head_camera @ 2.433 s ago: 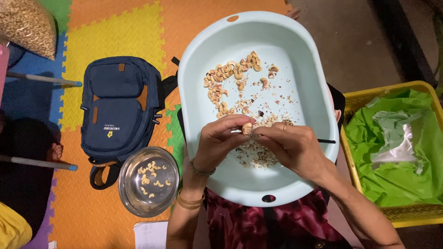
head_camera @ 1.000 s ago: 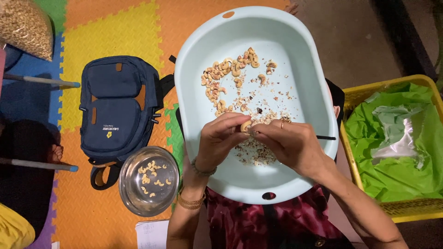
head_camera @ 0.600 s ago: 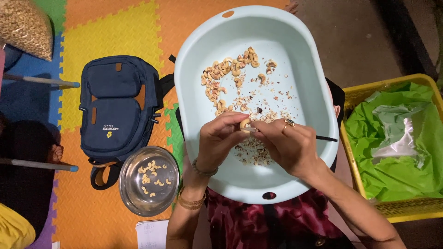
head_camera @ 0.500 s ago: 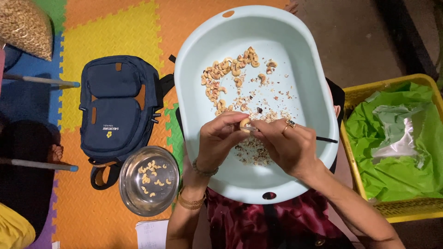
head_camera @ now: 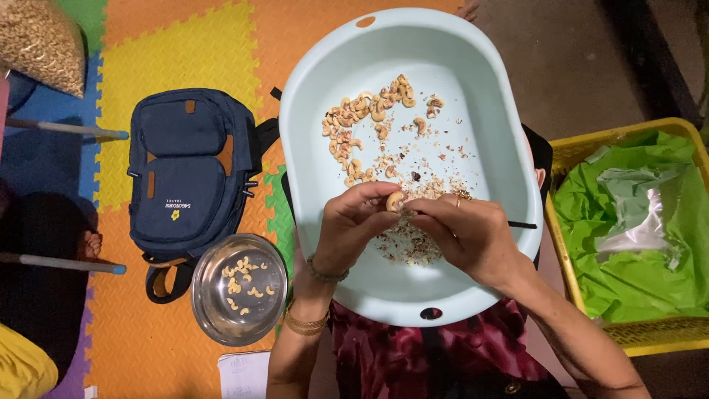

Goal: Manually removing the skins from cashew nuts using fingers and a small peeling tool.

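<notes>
A pale blue oval tub rests on my lap. Several cashew nuts lie in a curved row at its far side, and a heap of broken skins sits near me. My left hand pinches one curved cashew between thumb and fingers above the heap. My right hand, with a ring, is closed around a thin dark tool and its fingertips meet the nut.
A steel bowl with several peeled cashews stands on the foam mat at my left, beside a dark blue backpack. A yellow crate lined with green plastic is at my right. A sack of nuts sits top left.
Both hands stay together over the skin heap, working on the one cashew. My right fingers shifted slightly and the nut turned a little in my left hand.
</notes>
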